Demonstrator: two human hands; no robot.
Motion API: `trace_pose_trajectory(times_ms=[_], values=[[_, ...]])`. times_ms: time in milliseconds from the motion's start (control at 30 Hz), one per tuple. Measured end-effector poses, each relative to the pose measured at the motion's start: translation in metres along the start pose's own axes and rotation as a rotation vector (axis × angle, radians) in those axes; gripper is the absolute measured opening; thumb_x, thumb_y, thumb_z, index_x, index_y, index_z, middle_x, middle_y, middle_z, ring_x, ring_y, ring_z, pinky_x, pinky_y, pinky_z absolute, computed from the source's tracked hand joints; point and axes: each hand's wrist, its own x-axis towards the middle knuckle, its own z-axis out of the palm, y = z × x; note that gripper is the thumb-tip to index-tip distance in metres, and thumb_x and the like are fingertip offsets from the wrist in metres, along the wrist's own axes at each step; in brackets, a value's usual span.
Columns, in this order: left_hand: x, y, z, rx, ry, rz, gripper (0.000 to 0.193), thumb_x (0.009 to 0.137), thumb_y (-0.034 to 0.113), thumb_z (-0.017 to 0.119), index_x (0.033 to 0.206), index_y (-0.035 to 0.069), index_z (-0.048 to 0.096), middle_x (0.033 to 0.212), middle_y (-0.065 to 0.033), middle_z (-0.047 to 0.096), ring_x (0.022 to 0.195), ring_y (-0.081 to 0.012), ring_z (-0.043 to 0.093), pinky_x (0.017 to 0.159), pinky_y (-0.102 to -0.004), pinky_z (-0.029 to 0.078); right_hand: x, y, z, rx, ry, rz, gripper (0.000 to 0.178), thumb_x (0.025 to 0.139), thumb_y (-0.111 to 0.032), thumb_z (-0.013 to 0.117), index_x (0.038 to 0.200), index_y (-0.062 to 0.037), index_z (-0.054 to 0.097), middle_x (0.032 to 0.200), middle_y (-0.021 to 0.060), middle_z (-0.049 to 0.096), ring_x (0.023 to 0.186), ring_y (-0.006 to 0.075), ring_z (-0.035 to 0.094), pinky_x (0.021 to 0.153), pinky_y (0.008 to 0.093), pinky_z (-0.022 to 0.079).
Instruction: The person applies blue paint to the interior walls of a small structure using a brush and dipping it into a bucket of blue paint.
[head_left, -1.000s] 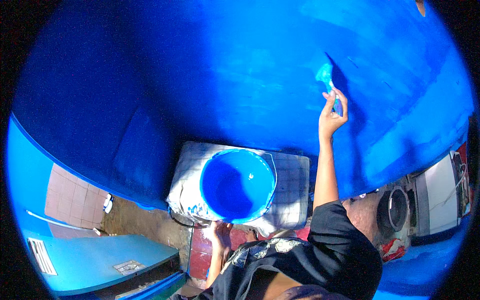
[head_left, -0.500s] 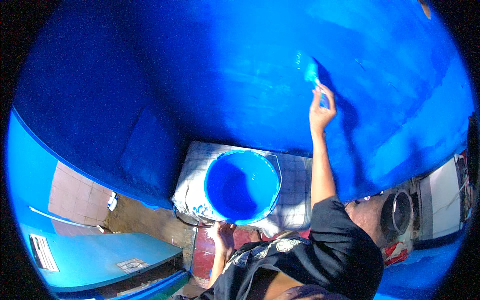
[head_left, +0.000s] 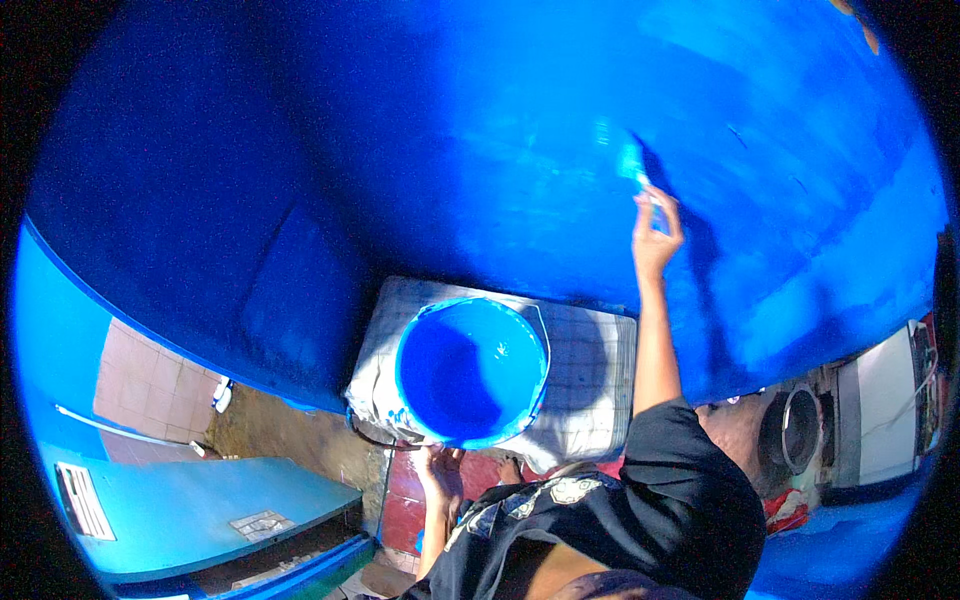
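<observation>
My right hand (head_left: 657, 235) is raised to the blue wall (head_left: 520, 170), its thumb and fingers pinching a paintbrush (head_left: 632, 162). The brush's bristles, bright with wet blue paint, lie on or very near the wall, and I cannot tell which. A bucket of blue paint (head_left: 470, 372) with a thin wire handle is in front of me, above a surface draped with a pale checked cloth (head_left: 585, 390). My left hand (head_left: 441, 478) holds the bucket from its near underside; the fingertips are partly hidden by it.
At the lower left is a light blue tabletop or door panel (head_left: 200, 510). Brown floor (head_left: 290, 440) and red tiles (head_left: 405, 490) show below. A dark round tub (head_left: 800, 428) stands at the right, near a white panel (head_left: 885, 405).
My right hand and the brush have moved down and slightly right along the wall. The bucket and my left hand have shifted a little left relative to the cloth.
</observation>
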Motion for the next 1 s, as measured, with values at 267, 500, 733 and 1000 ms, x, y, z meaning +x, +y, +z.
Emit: trace_pose_trajectory(times_ms=[267, 500, 733, 1000], values=[[-0.005, -0.001, -0.004, -0.026, 0.059, -0.003, 0.02, 0.081, 0.025, 0.056, 0.095, 0.011, 0.058, 0.098, -0.0022, 0.062, 0.096, -0.0205, 0.057, 0.092, -0.043, 0.04, -0.014, -0.029, -0.015, 0.063, 0.078, 0.101, 0.006, 0.085, -0.002, 0.062, 0.089, -0.0029, 0.066, 0.091, 0.0086, 0.068, 0.082, 0.0201, 0.065, 0.079, 0.033, 0.049], [-0.001, 0.003, 0.0, -0.01, 0.004, -0.022, 0.019, 0.079, 0.025, 0.055, 0.092, 0.012, 0.058, 0.094, -0.0012, 0.062, 0.094, -0.0189, 0.057, 0.092, -0.0421, 0.039, -0.013, -0.006, 0.005, 0.141, -0.096, 0.138, 0.009, 0.083, -0.003, 0.067, 0.091, -0.0037, 0.067, 0.091, 0.0071, 0.069, 0.084, 0.016, 0.064, 0.073, 0.0314, 0.051], [0.0, 0.009, 0.007, 0.023, 0.049, -0.023, 0.017, 0.077, 0.028, 0.058, 0.088, 0.014, 0.057, 0.092, 0.0002, 0.061, 0.092, -0.0185, 0.055, 0.086, -0.0416, 0.038, 0.021, 0.011, -0.094, -0.034, 0.319, 0.076, 0.012, 0.091, -0.005, 0.058, 0.098, 0.0037, 0.063, 0.097, 0.0133, 0.065, 0.076, 0.0212, 0.066, 0.068, 0.0314, 0.057], [0.002, 0.012, 0.005, 0.018, 0.033, -0.053, 0.015, 0.076, 0.028, 0.059, 0.084, 0.015, 0.056, 0.092, 0.0002, 0.061, 0.091, -0.0194, 0.055, 0.085, -0.0426, 0.038, 0.038, -0.035, -0.035, -0.504, 0.173, -0.166, 0.011, 0.082, -0.005, 0.065, 0.092, -0.0071, 0.069, 0.084, 0.0103, 0.063, 0.076, 0.0276, 0.061, 0.067, 0.0369, 0.049]])
